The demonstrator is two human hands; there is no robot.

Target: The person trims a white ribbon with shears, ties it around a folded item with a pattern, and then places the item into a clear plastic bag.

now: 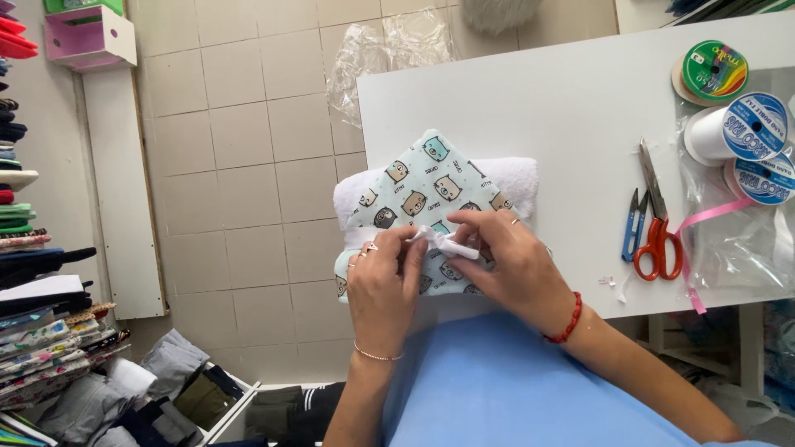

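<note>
Both hands, left hand [383, 285] and right hand [503, 257], pinch shut on a white ribbon [440, 242] across the animal-print cloth bundle [421, 189] on the bench [563, 108].

A white table [530, 91] stands over a beige tiled floor [240, 165], beside stacked fabric shelves [33, 248]

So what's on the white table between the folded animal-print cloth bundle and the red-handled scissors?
In the head view, only bare white table lies between the animal-print cloth bundle and the small blue snips, which sit just left of the red-handled scissors.
</note>
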